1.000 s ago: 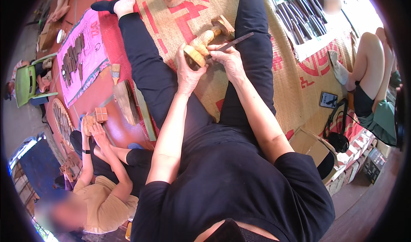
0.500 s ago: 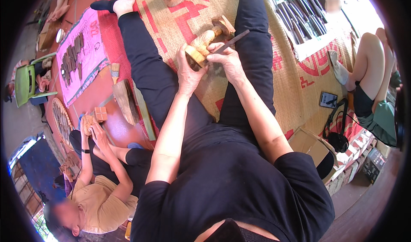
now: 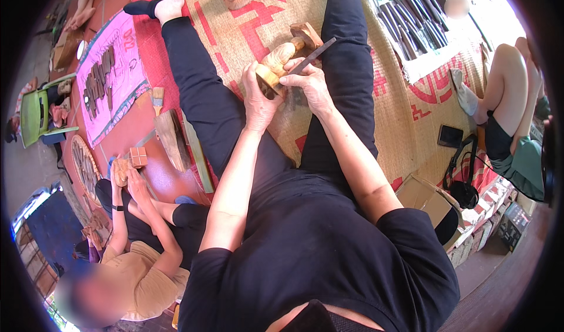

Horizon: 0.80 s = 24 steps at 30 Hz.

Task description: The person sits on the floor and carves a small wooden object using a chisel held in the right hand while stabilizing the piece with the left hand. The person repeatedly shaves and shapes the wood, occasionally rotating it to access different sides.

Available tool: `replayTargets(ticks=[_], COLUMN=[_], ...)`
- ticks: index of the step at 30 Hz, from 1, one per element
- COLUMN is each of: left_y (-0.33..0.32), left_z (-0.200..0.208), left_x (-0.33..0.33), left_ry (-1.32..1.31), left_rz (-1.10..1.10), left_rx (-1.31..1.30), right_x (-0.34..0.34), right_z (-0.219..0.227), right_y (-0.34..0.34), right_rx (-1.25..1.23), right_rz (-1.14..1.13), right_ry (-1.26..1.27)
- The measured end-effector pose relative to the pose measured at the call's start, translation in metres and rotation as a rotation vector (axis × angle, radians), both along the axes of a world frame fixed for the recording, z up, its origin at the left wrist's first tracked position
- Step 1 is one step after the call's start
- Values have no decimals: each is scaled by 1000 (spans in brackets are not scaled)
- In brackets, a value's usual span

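Left hand (image 3: 258,100) wrapped around wooden carving (image 3: 277,59), gripping its near end. Right hand (image 3: 308,82) just beside, pinching dark chisel (image 3: 311,55) against carving.

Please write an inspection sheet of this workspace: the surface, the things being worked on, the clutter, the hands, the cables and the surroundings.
Surface: woven straw mat with red pattern, on a reddish floor.
Job's things: pale wooden carving, held over the mat between the legs; dark chisel with its tip at the carving.
Clutter: rows of dark chisels on a white cloth; more tools on a pink cloth; brush; wood blocks; cardboard box.
Hands: left hand grips the carving; right hand holds the chisel.
Cables: nothing seen.
Surroundings: a person in a tan shirt handles a small wooden piece; another person's legs at the right.
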<state>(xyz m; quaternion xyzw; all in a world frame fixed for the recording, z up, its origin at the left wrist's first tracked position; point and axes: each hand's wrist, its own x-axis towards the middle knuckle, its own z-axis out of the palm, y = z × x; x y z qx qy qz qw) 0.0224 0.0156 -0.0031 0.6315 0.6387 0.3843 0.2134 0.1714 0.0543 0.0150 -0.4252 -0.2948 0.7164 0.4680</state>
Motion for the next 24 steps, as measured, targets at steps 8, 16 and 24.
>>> replayTargets(ticks=[8, 16, 24], left_y=[-2, -3, -3], left_z=[2, 2, 0], left_x=[2, 4, 4], left_ry=[13, 44, 25], left_rz=[-9, -20, -4], left_rx=[12, 47, 20], right_x=[-1, 2, 0], right_z=[-2, -7, 2], right_y=[3, 9, 4], right_rx=[14, -38, -19], right_rz=[-132, -109, -37], right_ry=[46, -48, -84])
